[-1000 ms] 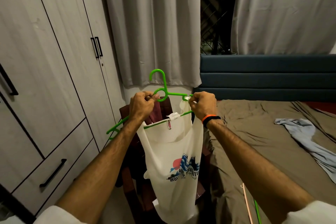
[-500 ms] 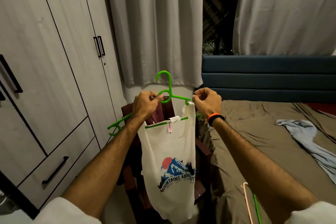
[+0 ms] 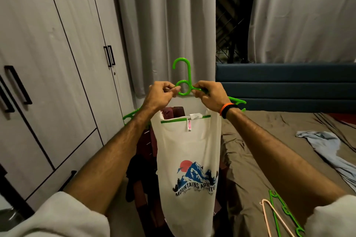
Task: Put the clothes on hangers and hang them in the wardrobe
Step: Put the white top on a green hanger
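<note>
Hands at frame centre: left hand [image 3: 160, 95] and right hand [image 3: 211, 95] each pinch hanger [image 3: 183, 82] beside its ring, vest [image 3: 187, 169] hanging below; seat both straps evenly before turning to wardrobe [image 3: 48, 73].

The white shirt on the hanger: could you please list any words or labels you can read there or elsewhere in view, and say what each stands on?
"MOUNTAINS ADV...TU..." on the chest print of the white shirt; a fold hides some letters.
Script line under that print: too blurred to read.
Pink tag at the collar: too small to read.
White neck label: unreadable.
No other text can be read.
</note>
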